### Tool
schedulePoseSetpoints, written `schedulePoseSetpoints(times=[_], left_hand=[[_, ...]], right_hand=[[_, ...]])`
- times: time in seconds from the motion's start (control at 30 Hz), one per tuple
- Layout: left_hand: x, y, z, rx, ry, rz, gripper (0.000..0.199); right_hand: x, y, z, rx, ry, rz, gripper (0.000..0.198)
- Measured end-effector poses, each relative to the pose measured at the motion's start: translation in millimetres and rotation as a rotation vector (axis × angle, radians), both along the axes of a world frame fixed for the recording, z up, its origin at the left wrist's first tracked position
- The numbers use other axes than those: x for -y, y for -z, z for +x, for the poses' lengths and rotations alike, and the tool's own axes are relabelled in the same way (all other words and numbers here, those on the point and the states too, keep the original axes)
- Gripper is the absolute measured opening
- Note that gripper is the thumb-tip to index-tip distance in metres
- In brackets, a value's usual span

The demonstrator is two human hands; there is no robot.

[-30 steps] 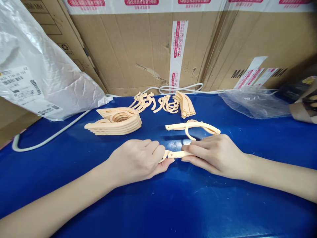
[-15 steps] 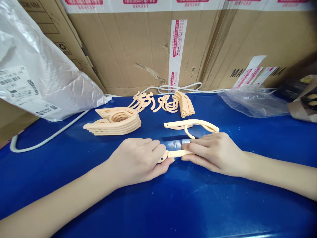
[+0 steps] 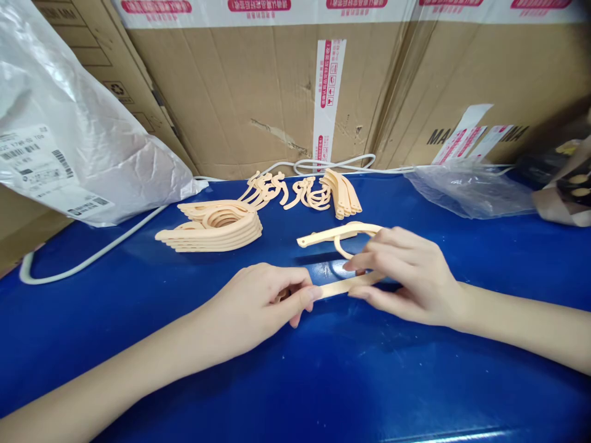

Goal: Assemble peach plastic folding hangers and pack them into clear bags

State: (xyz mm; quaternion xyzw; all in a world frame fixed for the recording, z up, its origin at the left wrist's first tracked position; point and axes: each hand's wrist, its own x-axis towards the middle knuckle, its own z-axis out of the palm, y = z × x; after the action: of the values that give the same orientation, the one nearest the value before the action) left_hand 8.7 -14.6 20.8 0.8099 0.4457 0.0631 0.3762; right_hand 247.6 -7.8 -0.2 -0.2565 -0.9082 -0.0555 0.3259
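Between my hands is a beige plastic folding-hanger arm (image 3: 336, 287), held level just above the blue tabletop. My left hand (image 3: 272, 295) is closed around its left end, thumb on top, hiding the joint there. My right hand (image 3: 406, 271) has its thumb along the arm's right part and other fingertips behind it, with the index finger lifted a little. Just beyond, another beige hanger (image 3: 323, 236) with a curved hook lies on the table, its right end covered by my right hand.
A stack of beige hangers (image 3: 212, 237) lies at left. Loose hooks (image 3: 268, 189) and a bundle of straight arms (image 3: 341, 194) sit behind. A silvery package (image 3: 92, 147), white cable (image 3: 92, 264), clear plastic bag (image 3: 466, 191) and cardboard boxes (image 3: 258, 80) border the blue table (image 3: 295, 394).
My left hand has turned so its thumb lies over the arm's end. My right hand has loosened its fingers and shifted up slightly. The hanger behind has slid a little left.
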Motion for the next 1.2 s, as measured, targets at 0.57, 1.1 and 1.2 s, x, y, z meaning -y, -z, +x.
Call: schedulePoseSetpoints(times=[0.57, 1.1, 1.2], left_hand=[[2, 8.8, -11, -0.06, 0.092, 0.737, 0.027], [6, 0.3, -5, -0.191, 0.541, 1.079, 0.014], [0, 4.2, -7, -0.229, 0.497, 1.2, 0.022]], right_hand=[[-12, -1, 2, -0.062, 0.205, -0.3, 0.029], [-14, 4, 2, -0.005, 0.203, -0.336, 0.022], [-14, 5, 3, 0.016, 0.212, -0.33, 0.028]])
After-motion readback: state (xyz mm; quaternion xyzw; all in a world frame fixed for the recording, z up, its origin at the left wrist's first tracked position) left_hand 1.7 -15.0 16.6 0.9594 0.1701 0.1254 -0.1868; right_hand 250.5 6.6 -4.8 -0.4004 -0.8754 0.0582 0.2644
